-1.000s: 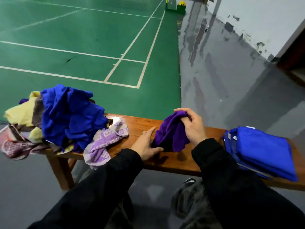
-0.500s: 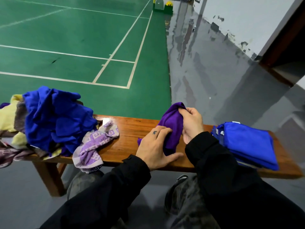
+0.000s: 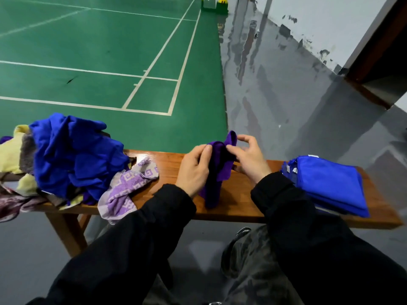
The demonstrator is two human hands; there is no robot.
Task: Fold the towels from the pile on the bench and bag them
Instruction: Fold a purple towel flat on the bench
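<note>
Pinching purple towel (image 3: 217, 172) above bench (image 3: 240, 194) edge.

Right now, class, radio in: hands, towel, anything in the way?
Left hand and right hand both pinching purple towel above bench. Towel not yet folded. Unfolded pile left, blue folded stack right; nothing blocking.

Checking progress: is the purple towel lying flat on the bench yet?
No, both hands hold the purple towel up, bunched, above the bench.

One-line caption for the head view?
Both hands, left hand and right hand, pinch a purple towel above the bench.
</note>
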